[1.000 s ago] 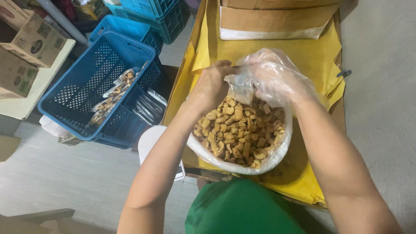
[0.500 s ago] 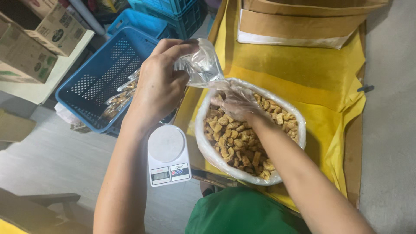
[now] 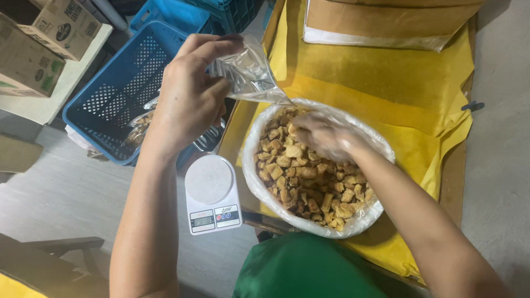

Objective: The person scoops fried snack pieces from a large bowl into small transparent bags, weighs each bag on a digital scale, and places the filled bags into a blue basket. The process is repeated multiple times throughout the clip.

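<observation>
Far left I see cardboard boxes [image 3: 41,41] stacked on a pale shelf, then a blue perforated crate [image 3: 118,94] on the floor with a few filled clear packets [image 3: 138,129] lying in it. Next over, the left hand [image 3: 190,94] is raised above the crate's right edge, fingers and thumb pinched on the top of a small clear plastic bag [image 3: 248,74] (looks empty from here, mouth tilted down toward the bowl). Below that hand, a small white kitchen scale [image 3: 212,193] with a round platform sits on the floor just beside the table edge, nothing on it. Moving right, a big bowl [image 3: 309,223] lined with clear plastic film is full of tan crunchy cubes [image 3: 298,171]; it sits on a yellow cloth [image 3: 386,77] over the table. The bag's lower corner reaches the bowl's upper rim, touching or nearly so, can't tell. The right hand [image 3: 326,135] is down in the bowl among the cubes, wearing a thin clear glove, fingers curled; motion blur, so I cannot tell if it's closed on any pieces. Top right, a flat cardboard box [image 3: 392,22] lies at the far end of the cloth. Bottom centre, green fabric [image 3: 303,270] of my own clothing.
</observation>
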